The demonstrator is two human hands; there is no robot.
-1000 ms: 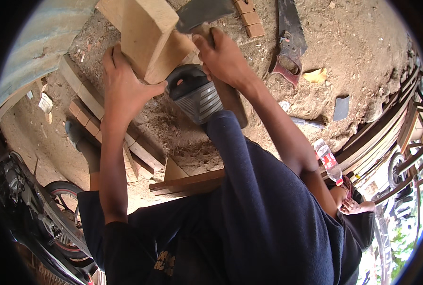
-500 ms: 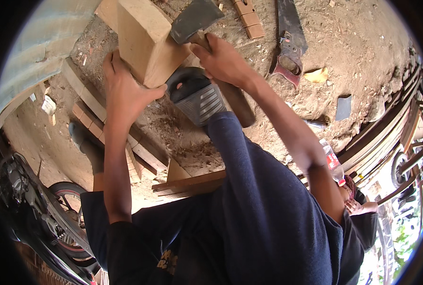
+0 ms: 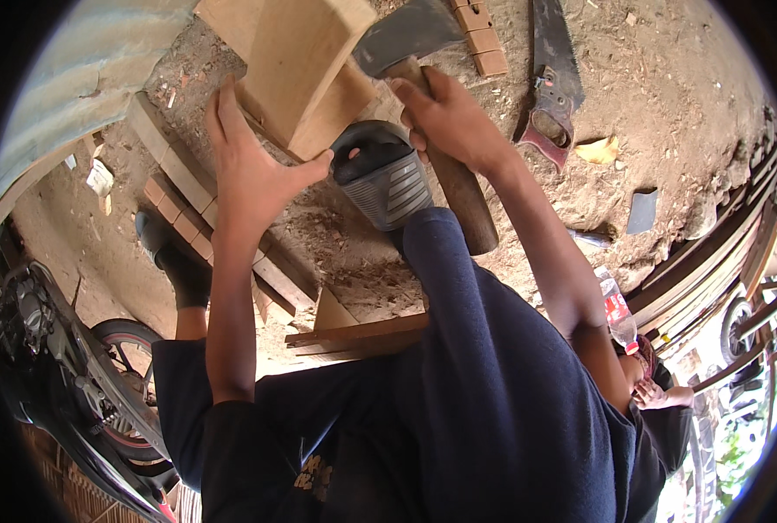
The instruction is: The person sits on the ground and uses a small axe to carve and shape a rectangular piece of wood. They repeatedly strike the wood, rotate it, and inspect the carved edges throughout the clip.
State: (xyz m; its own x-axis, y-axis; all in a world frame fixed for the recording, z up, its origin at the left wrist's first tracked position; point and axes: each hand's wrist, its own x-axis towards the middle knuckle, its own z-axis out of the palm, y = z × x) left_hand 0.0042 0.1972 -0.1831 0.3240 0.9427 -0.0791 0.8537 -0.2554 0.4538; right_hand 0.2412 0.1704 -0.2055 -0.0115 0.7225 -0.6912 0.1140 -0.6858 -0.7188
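My left hand (image 3: 251, 166) presses flat against the near face of a thick pale wood block (image 3: 306, 70) that stands on a wooden board at the top of the view. My right hand (image 3: 451, 122) grips the wooden handle of a hatchet (image 3: 406, 39) just below its dark steel head, which lies against the block's right side. Below the block my foot in a grey and black shoe (image 3: 381, 179) is braced against it, with my leg in dark blue trousers running down the view.
A hand saw (image 3: 547, 83) lies on the dirt at the upper right beside small brick-like wood pieces (image 3: 480, 26). Wood strips and planks (image 3: 354, 336) lie under my leg. A motorcycle (image 3: 66, 366) stands lower left; a plastic bottle (image 3: 617, 309) and stacked timber sit right.
The hatchet head has moved up along the block's right side with my right hand. My left hand has shifted slightly up the block's face.
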